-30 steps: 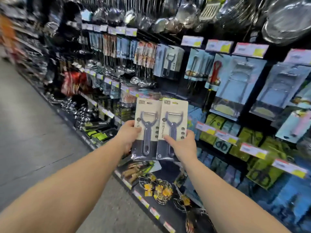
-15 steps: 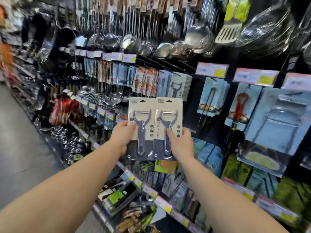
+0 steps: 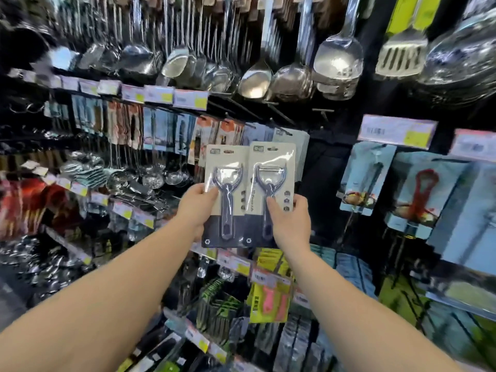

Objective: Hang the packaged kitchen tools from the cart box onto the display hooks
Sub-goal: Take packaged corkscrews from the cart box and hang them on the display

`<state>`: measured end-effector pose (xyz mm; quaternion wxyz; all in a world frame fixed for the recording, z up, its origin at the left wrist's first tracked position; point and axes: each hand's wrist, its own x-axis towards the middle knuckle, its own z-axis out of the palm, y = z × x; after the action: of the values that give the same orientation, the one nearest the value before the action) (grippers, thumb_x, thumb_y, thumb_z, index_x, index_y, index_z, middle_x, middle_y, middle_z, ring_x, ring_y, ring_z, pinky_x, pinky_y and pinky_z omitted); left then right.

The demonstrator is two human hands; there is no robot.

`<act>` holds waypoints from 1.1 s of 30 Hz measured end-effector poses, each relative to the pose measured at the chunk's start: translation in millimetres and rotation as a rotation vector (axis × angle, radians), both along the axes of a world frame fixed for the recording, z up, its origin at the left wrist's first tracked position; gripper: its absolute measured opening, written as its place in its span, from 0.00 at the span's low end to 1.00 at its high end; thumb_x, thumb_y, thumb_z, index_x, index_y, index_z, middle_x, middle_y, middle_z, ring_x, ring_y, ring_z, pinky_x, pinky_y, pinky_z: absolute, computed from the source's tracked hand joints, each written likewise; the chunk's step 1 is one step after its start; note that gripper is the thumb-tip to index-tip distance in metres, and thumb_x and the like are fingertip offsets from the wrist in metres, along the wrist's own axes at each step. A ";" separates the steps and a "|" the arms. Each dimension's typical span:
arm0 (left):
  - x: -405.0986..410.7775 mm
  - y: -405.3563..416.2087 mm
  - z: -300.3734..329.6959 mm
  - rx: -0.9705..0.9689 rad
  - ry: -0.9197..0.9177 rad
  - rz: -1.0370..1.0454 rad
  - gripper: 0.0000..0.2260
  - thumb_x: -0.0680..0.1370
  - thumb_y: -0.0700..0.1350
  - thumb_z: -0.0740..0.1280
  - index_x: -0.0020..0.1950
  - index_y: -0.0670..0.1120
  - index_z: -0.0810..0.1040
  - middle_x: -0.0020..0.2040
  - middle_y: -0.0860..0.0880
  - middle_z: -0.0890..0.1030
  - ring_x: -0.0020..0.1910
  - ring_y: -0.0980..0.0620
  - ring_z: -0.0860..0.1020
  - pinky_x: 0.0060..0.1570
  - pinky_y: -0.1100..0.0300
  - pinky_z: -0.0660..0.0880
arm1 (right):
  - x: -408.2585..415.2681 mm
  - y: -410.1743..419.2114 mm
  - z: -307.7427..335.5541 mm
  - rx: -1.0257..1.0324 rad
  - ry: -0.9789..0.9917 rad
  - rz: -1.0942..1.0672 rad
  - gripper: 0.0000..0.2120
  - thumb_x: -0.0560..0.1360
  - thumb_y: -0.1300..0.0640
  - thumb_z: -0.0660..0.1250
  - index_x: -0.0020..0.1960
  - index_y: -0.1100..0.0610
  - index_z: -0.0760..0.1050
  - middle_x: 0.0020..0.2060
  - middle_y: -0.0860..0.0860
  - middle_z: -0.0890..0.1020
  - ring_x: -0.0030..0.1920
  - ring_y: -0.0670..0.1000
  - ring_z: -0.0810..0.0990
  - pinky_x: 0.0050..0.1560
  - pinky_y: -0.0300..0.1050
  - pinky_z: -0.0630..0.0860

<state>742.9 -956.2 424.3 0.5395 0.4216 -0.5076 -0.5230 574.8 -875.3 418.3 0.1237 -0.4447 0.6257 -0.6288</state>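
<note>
Two peeler packs sit side by side at the frame's centre, the left pack (image 3: 225, 196) pinched by the left hand (image 3: 197, 208), the right pack (image 3: 271, 193) pinched by the right hand (image 3: 291, 224). Matching packs (image 3: 300, 146) hang just behind them, ladles (image 3: 252, 79) above, price tags (image 3: 190, 99) between.

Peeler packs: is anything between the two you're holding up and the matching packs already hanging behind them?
Nothing shows between them in the head view. The left peeler pack and right peeler pack overlap the hanging packs directly; how far apart they are can't be told.
</note>
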 end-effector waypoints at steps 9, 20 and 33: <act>13.7 -103.7 -12.6 -0.017 0.083 -0.164 0.20 0.65 0.60 0.71 0.52 0.51 0.82 0.52 0.42 0.85 0.55 0.36 0.82 0.55 0.35 0.78 | 22.7 -46.4 34.9 -0.124 0.031 -0.139 0.17 0.76 0.47 0.69 0.59 0.49 0.66 0.50 0.45 0.81 0.47 0.46 0.80 0.46 0.44 0.77; 18.1 -118.5 -11.4 -0.048 0.118 -0.221 0.05 0.81 0.47 0.66 0.49 0.47 0.79 0.47 0.47 0.84 0.49 0.47 0.80 0.54 0.52 0.77 | 32.1 -63.2 45.9 -0.117 0.009 -0.251 0.16 0.76 0.46 0.69 0.57 0.47 0.66 0.48 0.42 0.79 0.45 0.43 0.79 0.39 0.40 0.73; 15.8 -115.7 -9.5 -0.066 0.098 -0.305 0.14 0.72 0.56 0.70 0.54 0.50 0.81 0.54 0.49 0.85 0.58 0.45 0.81 0.63 0.41 0.74 | 23.9 -69.0 44.9 0.203 0.295 -0.592 0.33 0.74 0.39 0.66 0.73 0.50 0.63 0.68 0.53 0.72 0.67 0.58 0.70 0.64 0.57 0.69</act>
<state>758.7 -1072.0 414.8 0.4916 0.2955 -0.5558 -0.6018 598.7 -944.2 463.2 -0.1124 -0.3156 0.7980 -0.5009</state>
